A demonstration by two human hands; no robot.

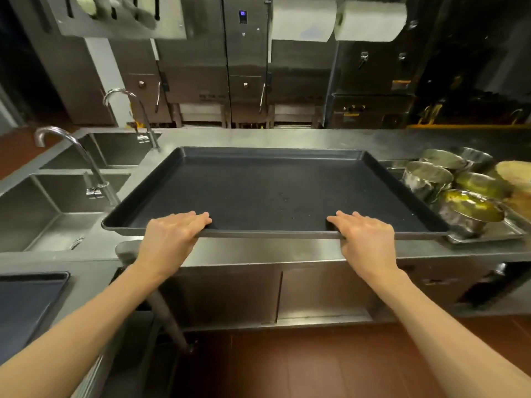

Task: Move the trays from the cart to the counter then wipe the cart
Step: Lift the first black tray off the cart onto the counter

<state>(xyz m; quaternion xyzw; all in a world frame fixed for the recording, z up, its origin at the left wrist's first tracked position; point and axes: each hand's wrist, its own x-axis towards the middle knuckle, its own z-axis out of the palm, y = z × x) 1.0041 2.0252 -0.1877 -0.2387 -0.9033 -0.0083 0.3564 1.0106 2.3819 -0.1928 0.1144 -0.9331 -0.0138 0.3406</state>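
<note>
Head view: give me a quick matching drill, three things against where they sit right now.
Things:
1. black tray
2. metal bowls
3. paper rolls

Places:
A. hanging up on the back wall
B. on the counter's right end
C. mid-counter, near edge under both hands

Pairs: 1-C, 2-B, 3-A

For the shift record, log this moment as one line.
stage: placing tray | black tray: on counter | left hand, right hand: gripping near rim | second tray: lower left
</note>
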